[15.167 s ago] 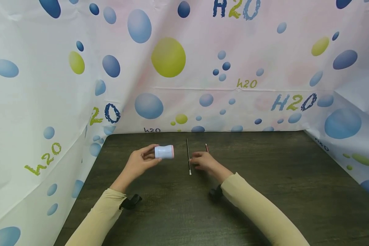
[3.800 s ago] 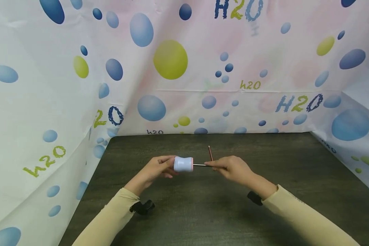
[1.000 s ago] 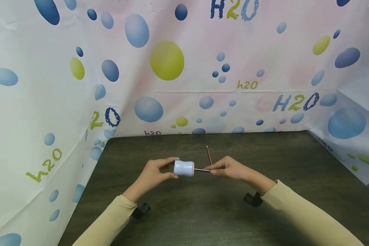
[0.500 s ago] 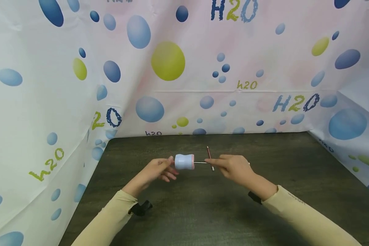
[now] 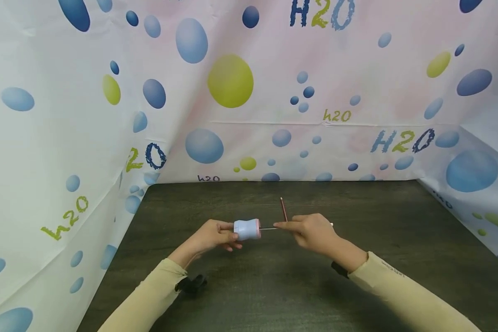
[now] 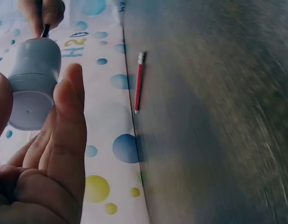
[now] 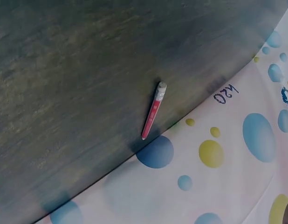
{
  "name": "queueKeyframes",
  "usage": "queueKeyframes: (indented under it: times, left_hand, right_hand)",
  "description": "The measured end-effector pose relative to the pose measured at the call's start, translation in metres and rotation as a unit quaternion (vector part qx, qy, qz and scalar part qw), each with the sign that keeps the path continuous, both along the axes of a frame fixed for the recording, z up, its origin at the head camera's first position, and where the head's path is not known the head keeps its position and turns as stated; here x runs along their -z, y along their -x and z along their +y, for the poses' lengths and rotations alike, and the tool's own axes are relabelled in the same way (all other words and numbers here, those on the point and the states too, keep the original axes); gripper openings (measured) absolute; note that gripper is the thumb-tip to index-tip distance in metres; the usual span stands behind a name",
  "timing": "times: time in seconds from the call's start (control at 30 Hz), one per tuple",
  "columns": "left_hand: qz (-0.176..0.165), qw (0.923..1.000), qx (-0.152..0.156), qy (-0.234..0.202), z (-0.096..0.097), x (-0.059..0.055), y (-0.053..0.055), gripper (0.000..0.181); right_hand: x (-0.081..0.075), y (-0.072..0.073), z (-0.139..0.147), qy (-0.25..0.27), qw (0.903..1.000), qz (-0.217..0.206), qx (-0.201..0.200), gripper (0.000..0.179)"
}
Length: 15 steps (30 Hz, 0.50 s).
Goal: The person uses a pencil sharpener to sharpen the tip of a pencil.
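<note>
Between the thumb and fingers of my left hand (image 5: 210,237) is a light blue pencil sharpener (image 5: 246,229) with a pink rim, lying sideways above the table. A dark pencil (image 5: 267,228) reaches into its pink end; the tip inside is hidden. My right hand (image 5: 315,235) pinches that pencil, index finger stretched along it, and the white eraser end shows behind the hand. In the left wrist view the closed end of the sharpener (image 6: 32,109) faces the camera. A red pencil (image 5: 283,210) lies on the table just beyond my right hand.
The dark wooden table (image 5: 249,286) ends at a white sheet (image 5: 265,101) with blue and green dots, which rises behind and along both sides. The red pencil (image 7: 154,111) lies near the table's far edge in the right wrist view.
The dark pencil, on the table at first, was picked up and put into the sharpener. Lately both hands dipped slightly, the left fingers shifted on the sharpener, and the right hand's hold turned.
</note>
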State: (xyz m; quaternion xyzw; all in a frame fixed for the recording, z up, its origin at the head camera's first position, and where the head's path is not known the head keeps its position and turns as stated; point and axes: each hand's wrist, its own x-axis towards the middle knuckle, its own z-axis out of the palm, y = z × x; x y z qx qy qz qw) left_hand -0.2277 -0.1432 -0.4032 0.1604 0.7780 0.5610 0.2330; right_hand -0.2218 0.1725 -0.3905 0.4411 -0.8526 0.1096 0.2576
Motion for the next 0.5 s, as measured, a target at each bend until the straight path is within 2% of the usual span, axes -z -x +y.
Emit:
queueKeyframes:
  times: [0.07, 0.1, 0.13, 0.17, 0.2, 0.27, 0.33, 0.37, 0.4, 0.43, 0.5]
  left_hand:
    - [0.036, 0.9992, -0.009, 0.015, 0.001, 0.000, -0.003, 0.065]
    - [0.061, 0.9977, -0.016, 0.027, 0.002, -0.001, -0.005, 0.065]
    - [0.089, 0.9949, -0.024, 0.041, 0.003, -0.002, -0.006, 0.063]
    - [0.127, 0.9897, -0.033, 0.058, 0.005, -0.004, -0.009, 0.062]
    - [0.168, 0.9818, -0.041, 0.079, 0.006, -0.006, -0.011, 0.062]
    - [0.245, 0.9618, -0.048, 0.113, 0.009, -0.009, -0.015, 0.061]
    - [0.311, 0.9398, -0.047, 0.132, 0.011, -0.010, -0.018, 0.060]
    - [0.333, 0.9314, -0.046, 0.140, 0.011, -0.010, -0.018, 0.059]
    - [0.342, 0.9281, -0.043, 0.142, 0.011, -0.010, -0.019, 0.060]
    - [0.341, 0.9287, -0.039, 0.140, 0.011, -0.009, -0.019, 0.060]
    - [0.316, 0.9394, -0.038, 0.126, 0.009, -0.009, -0.017, 0.064]
  right_hand:
    - [-0.003, -0.001, 0.000, 0.000, 0.9981, -0.061, 0.009, 0.046]
    - [-0.004, 0.000, 0.001, 0.004, 0.9942, -0.107, 0.011, 0.043]
    - [-0.005, 0.001, 0.001, 0.011, 0.9869, -0.161, 0.013, 0.039]
    - [-0.007, 0.003, 0.002, 0.022, 0.9749, -0.221, 0.009, 0.035]
    - [-0.008, 0.005, 0.003, 0.037, 0.9591, -0.281, 0.004, 0.031]
    - [-0.009, 0.010, 0.005, 0.069, 0.9197, -0.386, -0.014, 0.028]
    - [-0.009, 0.016, 0.008, 0.090, 0.8788, -0.468, -0.030, 0.029]
    - [-0.008, 0.018, 0.009, 0.097, 0.8632, -0.494, -0.038, 0.030]
    - [-0.008, 0.019, 0.009, 0.099, 0.8557, -0.506, -0.042, 0.030]
    - [-0.008, 0.019, 0.009, 0.101, 0.8524, -0.511, -0.042, 0.031]
    - [-0.008, 0.018, 0.008, 0.102, 0.8555, -0.506, -0.034, 0.032]
